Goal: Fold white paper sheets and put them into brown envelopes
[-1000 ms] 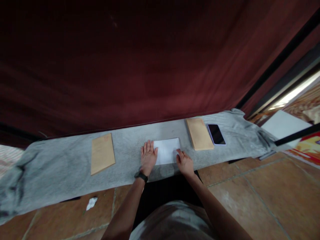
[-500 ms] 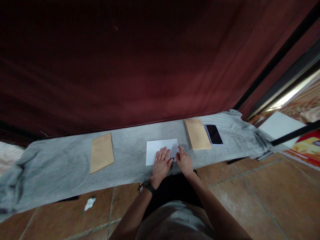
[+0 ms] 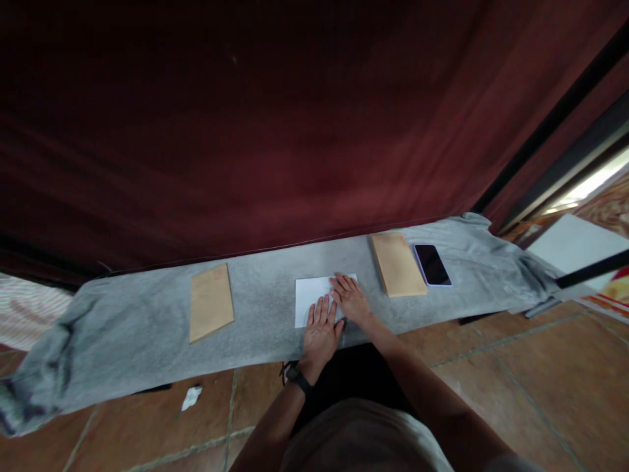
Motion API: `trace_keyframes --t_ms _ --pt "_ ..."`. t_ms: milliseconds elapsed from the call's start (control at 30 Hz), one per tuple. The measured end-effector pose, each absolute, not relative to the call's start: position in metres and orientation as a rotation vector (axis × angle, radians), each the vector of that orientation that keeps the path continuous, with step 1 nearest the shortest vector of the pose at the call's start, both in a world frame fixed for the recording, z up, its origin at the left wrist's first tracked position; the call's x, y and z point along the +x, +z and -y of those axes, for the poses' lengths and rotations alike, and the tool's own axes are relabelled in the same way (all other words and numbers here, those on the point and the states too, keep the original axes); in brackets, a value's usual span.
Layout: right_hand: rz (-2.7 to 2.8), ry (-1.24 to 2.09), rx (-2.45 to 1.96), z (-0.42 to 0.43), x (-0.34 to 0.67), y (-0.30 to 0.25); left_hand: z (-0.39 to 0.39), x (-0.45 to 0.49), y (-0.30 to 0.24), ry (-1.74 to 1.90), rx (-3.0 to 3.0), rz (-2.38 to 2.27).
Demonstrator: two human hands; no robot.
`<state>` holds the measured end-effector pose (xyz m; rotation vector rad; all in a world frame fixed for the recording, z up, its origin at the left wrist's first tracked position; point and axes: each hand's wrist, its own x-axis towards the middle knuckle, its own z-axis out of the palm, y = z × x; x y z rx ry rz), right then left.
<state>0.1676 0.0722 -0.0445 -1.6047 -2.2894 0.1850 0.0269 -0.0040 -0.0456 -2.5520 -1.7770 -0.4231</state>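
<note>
A sheet of white paper [image 3: 308,292] lies on a grey cloth, partly covered by both hands. My left hand [image 3: 321,334] rests flat on its lower part, fingers stretched out and pointing away from me. Over the right part of the paper, my right hand [image 3: 350,299] lies flat too, its fingers slanting to the upper left. Neither hand grips anything. To the right is a stack of brown envelopes [image 3: 399,263]; a single-looking brown envelope [image 3: 211,303] lies to the left.
The grey cloth [image 3: 268,308] covers a long narrow bench against a dark red wall [image 3: 295,151]. A phone [image 3: 432,265] lies right of the envelope stack. On the tiled floor is a crumpled white scrap [image 3: 191,397]. A dark bar [image 3: 594,267] crosses at the right.
My right hand has gone from curled fingers at the paper's right edge to lying flat across its upper right. My left hand stays flat on the paper. The view has shifted slightly.
</note>
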Motion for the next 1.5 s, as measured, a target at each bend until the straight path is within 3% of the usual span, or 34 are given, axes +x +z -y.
trace_keyframes --t_ms 400,633,800,967,1033,1233,1500 --pt "2.206 0.457 -1.818 -0.127 0.199 -0.01 0.007 0.027 -0.049 -0.524 -2.536 1.8" --pt "2.169 0.44 -1.673 -0.139 0.206 0.07 0.014 0.015 -0.049 -0.809 -2.545 1.773" --pt "2.14 0.209 -1.401 -0.085 0.194 0.113 0.017 0.01 -0.051 -1.493 -2.443 2.082" --pt "2.495 0.117 -1.326 -0.013 0.163 0.063 -0.003 0.003 -0.041 -2.821 -1.796 2.488" --pt "2.551 0.154 -1.366 0.002 0.152 0.034 -0.014 -0.003 -0.037 -3.043 -1.589 2.57" --pt "2.466 0.335 -1.221 0.015 0.151 -0.013 -0.044 -0.017 -0.032 -2.835 -1.528 2.808" --pt "2.392 0.17 -1.202 0.013 0.195 -0.035 -0.068 -0.04 -0.017 -2.626 -1.735 3.062"
